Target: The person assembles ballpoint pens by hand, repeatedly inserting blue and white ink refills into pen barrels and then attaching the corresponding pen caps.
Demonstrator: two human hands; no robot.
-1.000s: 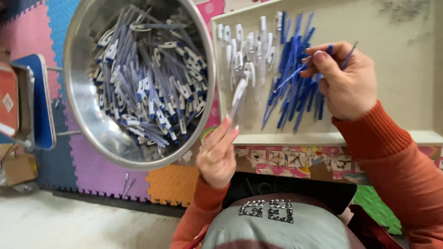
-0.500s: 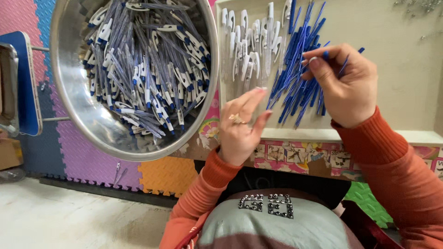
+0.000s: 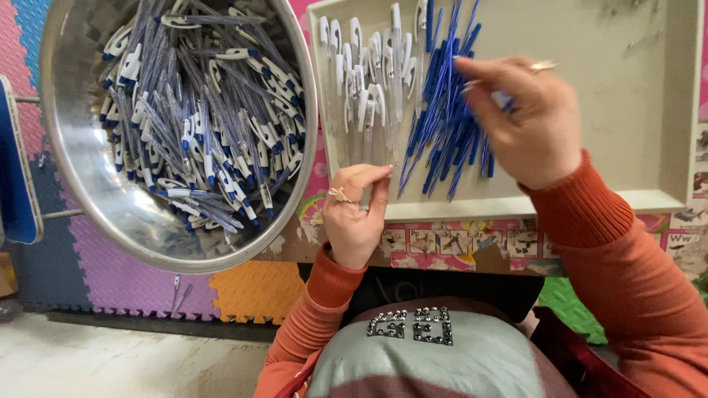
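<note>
Over the shallow tray (image 3: 649, 110), my right hand (image 3: 527, 121) pinches thin blue refills (image 3: 442, 125): light, bendy, slippery, best gripped mid-length. My left hand (image 3: 355, 214) holds a clear barrel (image 3: 366, 158), rigid and light.

Metal bowl (image 3: 88, 199) at left, filled with assembled pens (image 3: 192, 118). Shallow tray (image 3: 627, 110) to its right holds pen barrels (image 3: 365, 66) on its left side, refills (image 3: 442, 125) just beside them. Foam floor mats (image 3: 110, 280) lie below the bowl.
</note>
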